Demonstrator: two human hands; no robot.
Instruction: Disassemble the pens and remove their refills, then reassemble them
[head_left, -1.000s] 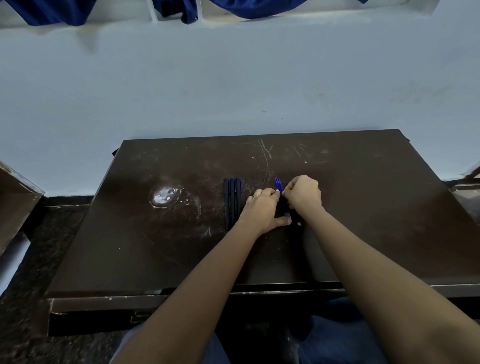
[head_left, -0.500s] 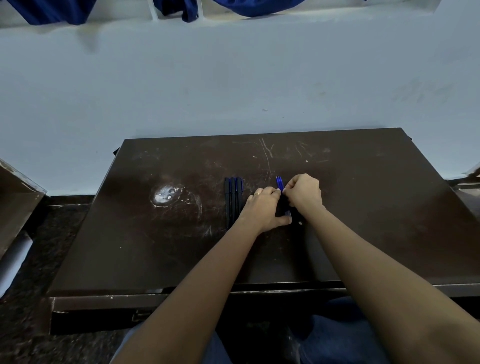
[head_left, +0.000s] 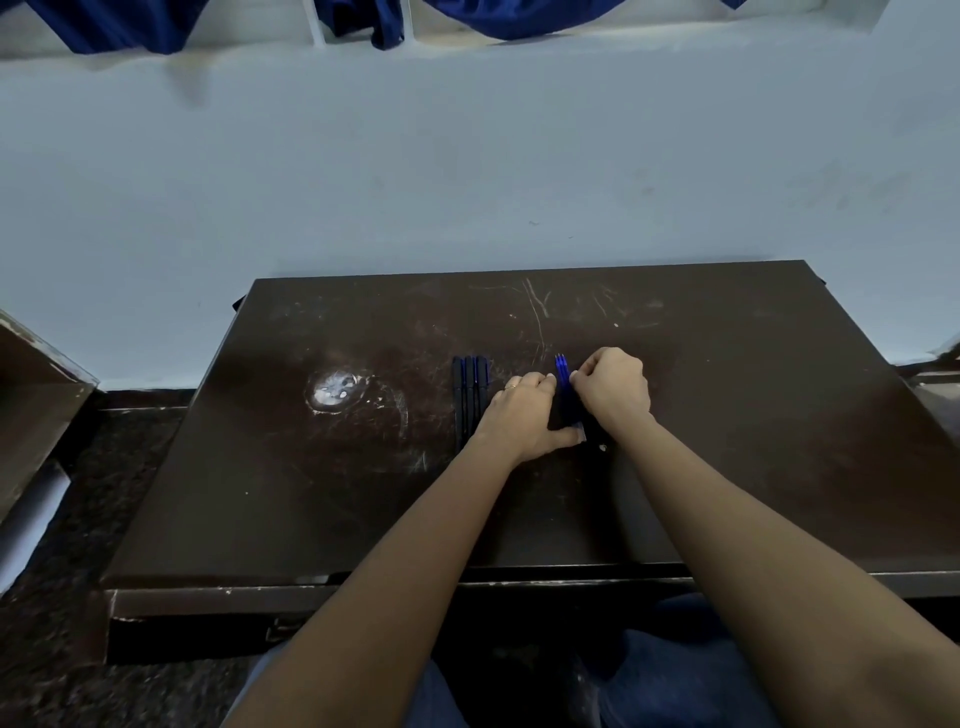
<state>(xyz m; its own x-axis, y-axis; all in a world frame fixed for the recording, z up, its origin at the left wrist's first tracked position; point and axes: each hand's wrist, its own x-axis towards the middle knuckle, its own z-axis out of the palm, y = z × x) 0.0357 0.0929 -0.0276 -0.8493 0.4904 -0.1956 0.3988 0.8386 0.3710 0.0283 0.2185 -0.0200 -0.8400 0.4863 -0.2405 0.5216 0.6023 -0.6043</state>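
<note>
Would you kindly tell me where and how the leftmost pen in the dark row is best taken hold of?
Probably pinch the leftmost pen around mid-barrel, coming from above and from its left. It lies flat on the desk, pointing away from the person, packed against its neighbours on the right; only its left flank is open.

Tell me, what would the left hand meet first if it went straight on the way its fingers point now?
The blue refills: they lie right by the fingers of the left hand, perhaps touching them, though depth is unclear. The right hand is just beyond them.
</note>
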